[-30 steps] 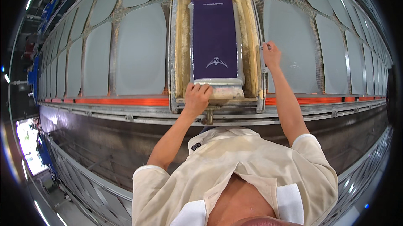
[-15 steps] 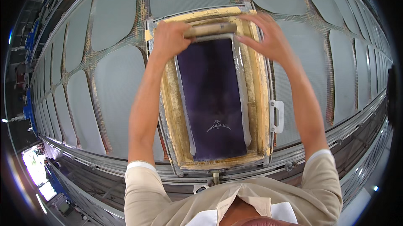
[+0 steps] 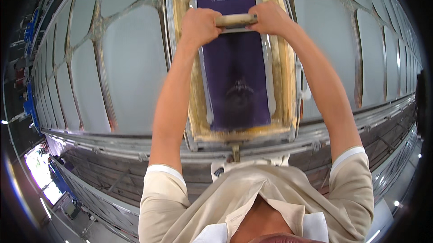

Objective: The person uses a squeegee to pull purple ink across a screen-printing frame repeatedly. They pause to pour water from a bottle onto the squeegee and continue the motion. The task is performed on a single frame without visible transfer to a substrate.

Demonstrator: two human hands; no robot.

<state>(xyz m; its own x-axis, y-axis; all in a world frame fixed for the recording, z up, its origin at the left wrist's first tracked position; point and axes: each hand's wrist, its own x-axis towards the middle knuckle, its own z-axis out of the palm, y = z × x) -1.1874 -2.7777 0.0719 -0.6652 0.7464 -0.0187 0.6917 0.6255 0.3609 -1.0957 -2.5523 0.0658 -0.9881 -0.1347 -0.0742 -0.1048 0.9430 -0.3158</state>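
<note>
A screen-printing squeegee [image 3: 237, 20] with a pale wooden grip lies crosswise in the upper part of a printing screen. My left hand [image 3: 201, 25] is closed round its left end. At its right end my right hand [image 3: 272, 18] is closed too, fingers curled over the grip. Beneath is the dark purple mesh panel [image 3: 234, 67], with a small pale arched design near its lower end and pale lettering beyond the squeegee. The screen's frame [image 3: 285, 76] is yellowed and stained. Pale smeared strips [image 3: 269, 92] run down the mesh's long sides.
Rows of grey rounded panels [image 3: 133, 62] cover the long table on both sides. A metal rail [image 3: 122, 142] runs along the near edge. On the frame's right side is a white handle [image 3: 305, 83]. Bright light enters at a gap [image 3: 40, 171] lower left.
My right hand has closed on the squeegee from an open position. The squeegee has come nearer to me along the mesh, uncovering the lettering at the far end. The whole view has shifted.
</note>
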